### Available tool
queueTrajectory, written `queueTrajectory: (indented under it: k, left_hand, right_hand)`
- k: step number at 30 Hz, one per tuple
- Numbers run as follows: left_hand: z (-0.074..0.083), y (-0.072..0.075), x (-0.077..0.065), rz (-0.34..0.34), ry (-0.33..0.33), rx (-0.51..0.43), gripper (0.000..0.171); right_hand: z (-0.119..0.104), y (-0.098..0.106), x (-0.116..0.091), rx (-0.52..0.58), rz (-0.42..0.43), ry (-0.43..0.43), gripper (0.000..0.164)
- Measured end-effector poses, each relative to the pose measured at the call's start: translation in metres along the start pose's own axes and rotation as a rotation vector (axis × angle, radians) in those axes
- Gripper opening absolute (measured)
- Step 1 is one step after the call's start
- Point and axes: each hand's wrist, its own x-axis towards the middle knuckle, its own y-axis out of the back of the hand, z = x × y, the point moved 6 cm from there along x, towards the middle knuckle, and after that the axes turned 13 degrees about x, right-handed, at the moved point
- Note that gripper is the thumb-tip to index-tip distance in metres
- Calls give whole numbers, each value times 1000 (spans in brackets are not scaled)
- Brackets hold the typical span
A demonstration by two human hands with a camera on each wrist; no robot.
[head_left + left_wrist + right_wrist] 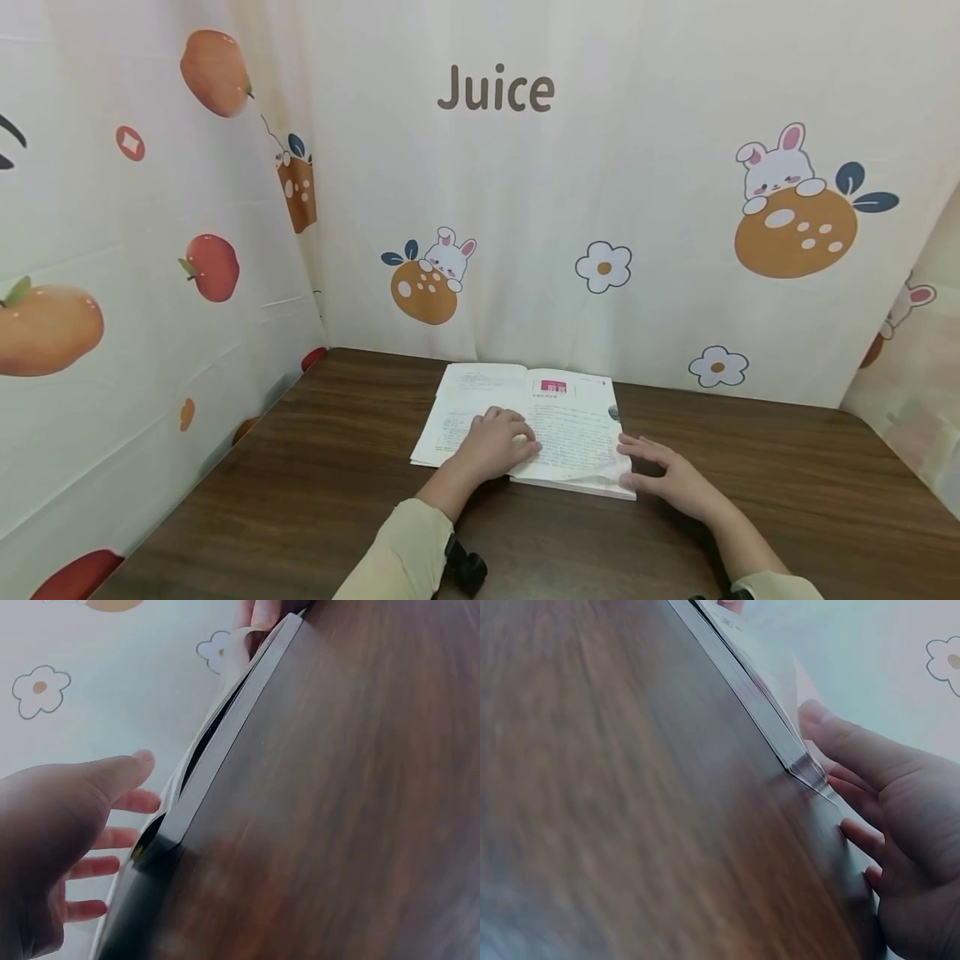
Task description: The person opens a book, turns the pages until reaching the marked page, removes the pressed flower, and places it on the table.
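Observation:
An open book (577,433) with printed pages and a pink block on its right page lies on the brown table. My left hand (497,442) rests over the middle of the spread, fingers loosely bent. In the left wrist view, that hand (67,832) shows its thumb and fingers spread above the pages. My right hand (671,475) is at the book's lower right edge, thumb and fingers apart. In the right wrist view, the thumb (829,727) is right at the page corner, with the other fingers beside the book's edge (750,697). One page lifts slightly there.
The dark wooden table (315,450) runs back to a white curtain (525,183) printed with rabbits, fruit and flowers. Another curtain (150,200) hangs along the left side. A black wrist strap device (467,568) sits at the left sleeve.

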Motion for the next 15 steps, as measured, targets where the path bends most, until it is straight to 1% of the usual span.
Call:
queueTrajectory:
  k: [3, 5, 7, 12, 15]
  left_hand:
    - [6, 4, 1, 59, -1, 26, 30]
    - [15, 8, 1, 97, -23, 35, 31]
    - [26, 10, 0, 129, -69, 44, 32]
    - [56, 7, -1, 141, -176, 34, 34]
    - [69, 4, 0, 141, -207, 41, 31]
  right_hand:
    - [-1, 0, 0, -5, 14, 6, 49]
    - [-1, 0, -1, -8, 24, 12, 48]
    - [0, 0, -1, -13, 30, 10, 47]
    - [-1, 0, -1, -16, 39, -8, 43]
    - [-2, 0, -1, -17, 42, -9, 42]
